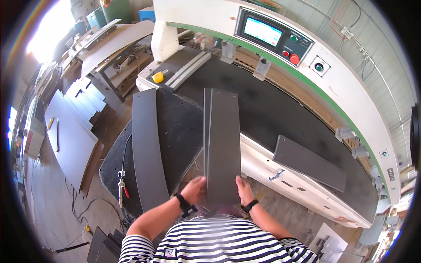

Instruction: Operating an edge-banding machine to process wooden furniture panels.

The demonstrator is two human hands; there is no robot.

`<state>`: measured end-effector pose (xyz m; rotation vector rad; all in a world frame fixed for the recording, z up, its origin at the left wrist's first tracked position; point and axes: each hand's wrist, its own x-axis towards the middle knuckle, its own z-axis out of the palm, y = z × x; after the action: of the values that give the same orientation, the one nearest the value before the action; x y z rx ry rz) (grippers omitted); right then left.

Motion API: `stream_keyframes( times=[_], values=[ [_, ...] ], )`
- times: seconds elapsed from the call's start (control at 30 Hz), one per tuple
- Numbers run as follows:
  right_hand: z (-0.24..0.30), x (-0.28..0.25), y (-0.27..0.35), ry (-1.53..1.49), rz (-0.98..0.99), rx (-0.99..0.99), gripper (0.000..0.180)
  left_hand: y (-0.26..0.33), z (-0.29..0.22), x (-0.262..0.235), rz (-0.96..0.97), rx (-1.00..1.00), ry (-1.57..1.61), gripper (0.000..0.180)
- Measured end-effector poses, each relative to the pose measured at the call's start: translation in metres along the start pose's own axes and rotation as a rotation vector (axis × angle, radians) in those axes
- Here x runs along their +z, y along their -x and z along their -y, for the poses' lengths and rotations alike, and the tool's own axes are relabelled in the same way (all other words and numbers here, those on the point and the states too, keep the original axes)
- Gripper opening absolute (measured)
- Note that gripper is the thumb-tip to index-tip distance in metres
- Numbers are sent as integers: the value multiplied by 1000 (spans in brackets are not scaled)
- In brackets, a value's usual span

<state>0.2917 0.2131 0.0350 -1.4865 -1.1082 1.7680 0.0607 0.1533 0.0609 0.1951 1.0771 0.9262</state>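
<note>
Both hands grip the near end of a long dark grey panel (222, 144), the left hand (194, 189) on its left edge and the right hand (244, 189) on its right, so it points out over the machine's black belt (263, 109); this looks like feeding. The next move probably calls for a straight, level push. The fingers under the panel and its near edge are hidden.

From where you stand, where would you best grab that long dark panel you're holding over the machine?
At its near short end, one hand on each long edge, as the left hand and right hand grip the dark panel now. It is long, narrow and flat, reaching away over the black machine bed, so only the near end is probably in easy reach.
</note>
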Motion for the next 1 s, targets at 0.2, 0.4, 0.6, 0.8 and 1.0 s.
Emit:
stream_keyframes(
  times=[0.2, 0.4, 0.6, 0.8, 1.0],
  values=[
    [16, -25, -69, -302, -267, -117, 39, -73, -53, 14, -486, 286, -312, 32],
    [19, -52, -103, 290, -294, -170, 40, -104, -113, -124, -695, 729, -1043, 30],
    [34, -59, -154, 764, -58, -333, 41, -126, -166, -67, -690, 656, -1367, 30],
    [115, -39, -166, 1085, -109, -673, 83, -142, -168, -72, -730, 461, -1513, 80],
    [126, -15, -195, 1219, -20, -507, 125, -174, -190, -25, -598, 531, -1630, 95]
  ],
)
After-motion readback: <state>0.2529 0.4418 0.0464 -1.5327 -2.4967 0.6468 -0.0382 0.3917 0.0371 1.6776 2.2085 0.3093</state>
